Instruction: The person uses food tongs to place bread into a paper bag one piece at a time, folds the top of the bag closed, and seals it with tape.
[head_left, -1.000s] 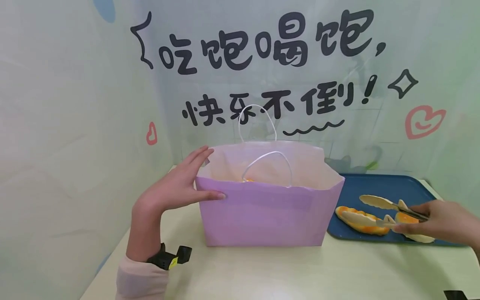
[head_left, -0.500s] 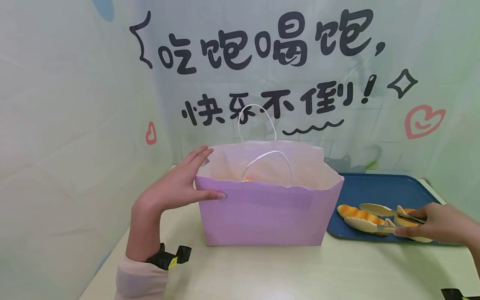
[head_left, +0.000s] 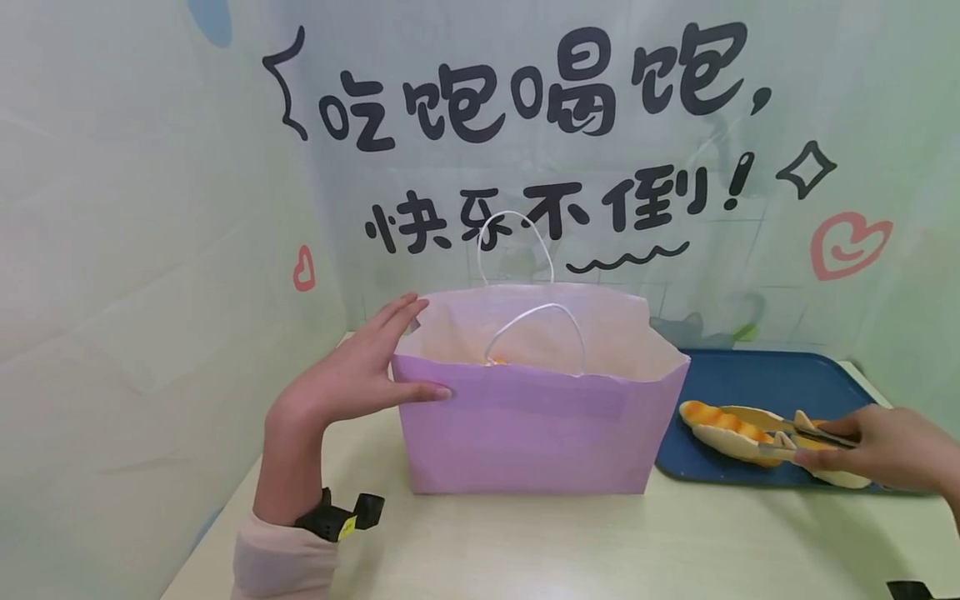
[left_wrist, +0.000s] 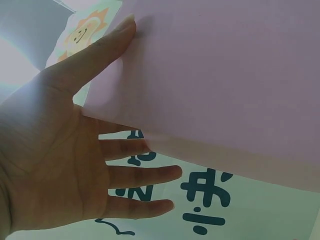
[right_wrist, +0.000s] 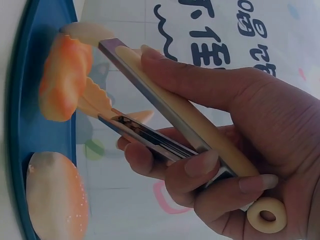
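Note:
My left hand [head_left: 351,375] rests on the left end of an upright lilac paper bag [head_left: 525,442], its thumb along the front and the other fingers straight by the left edge. In the right wrist view, my right hand [right_wrist: 215,135] grips tongs [right_wrist: 175,112] with beige grips and scalloped tips. The tong tips lie on either side of a long orange-and-cream bread [head_left: 723,423] on a blue tray [head_left: 765,375]. Under the tongs, a round sesame bun [right_wrist: 60,200] sits on the tray too. Something orange [head_left: 500,362] shows just inside the bag, mostly hidden.
White cord handles [head_left: 517,212] stand up from the bag's mouth. Behind the table [head_left: 540,542] hangs a printed backdrop [head_left: 465,50], with a pale wall sheet [head_left: 150,292] on the left. The tray's left edge runs close to the bag.
The tongs have come down and narrowed around the long bread, which has shifted slightly to the right. My left hand and the bag have stayed in place.

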